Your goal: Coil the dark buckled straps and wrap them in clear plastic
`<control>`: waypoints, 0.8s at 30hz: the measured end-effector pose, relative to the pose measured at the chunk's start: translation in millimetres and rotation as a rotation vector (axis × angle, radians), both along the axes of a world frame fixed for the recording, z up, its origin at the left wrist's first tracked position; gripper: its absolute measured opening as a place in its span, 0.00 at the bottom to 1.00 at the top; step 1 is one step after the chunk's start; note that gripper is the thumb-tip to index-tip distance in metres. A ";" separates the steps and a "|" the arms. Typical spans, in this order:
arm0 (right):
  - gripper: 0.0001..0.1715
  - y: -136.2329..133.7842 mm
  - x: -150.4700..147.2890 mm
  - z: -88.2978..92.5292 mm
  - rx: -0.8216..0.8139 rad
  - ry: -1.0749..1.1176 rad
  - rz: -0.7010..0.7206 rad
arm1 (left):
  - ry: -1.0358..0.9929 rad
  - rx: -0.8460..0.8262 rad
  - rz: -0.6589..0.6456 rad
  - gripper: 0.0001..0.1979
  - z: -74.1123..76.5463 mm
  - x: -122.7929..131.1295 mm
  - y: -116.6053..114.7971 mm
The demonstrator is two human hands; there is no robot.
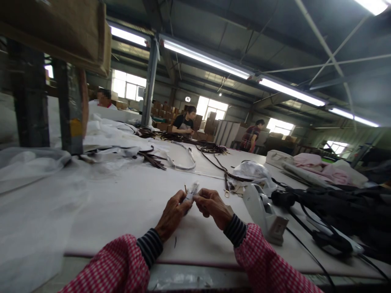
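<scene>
My left hand (172,213) and my right hand (212,207) meet above the white table (128,203), both with fingers pinched on a small clear plastic packet (192,191) held between them. A thin metal pin sticks up beside the packet at its left. Both arms wear red-checked sleeves with striped cuffs. What is inside the packet is too small to make out.
A white tape dispenser (264,211) stands just right of my right hand. Black straps and cords (332,207) pile up at the right. Brown straps (152,158) and white wrapping (106,138) lie further back. Three other people work at the far end.
</scene>
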State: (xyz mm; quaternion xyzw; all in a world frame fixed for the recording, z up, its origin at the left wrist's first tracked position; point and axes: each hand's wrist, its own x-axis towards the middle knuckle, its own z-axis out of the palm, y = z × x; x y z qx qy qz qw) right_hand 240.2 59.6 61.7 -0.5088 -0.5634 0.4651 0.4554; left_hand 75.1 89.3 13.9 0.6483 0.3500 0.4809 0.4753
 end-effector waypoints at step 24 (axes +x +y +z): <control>0.30 17.9 -14.5 -31.4 0.069 0.196 0.069 | -0.370 -0.350 -0.048 0.17 5.4 -0.6 -12.2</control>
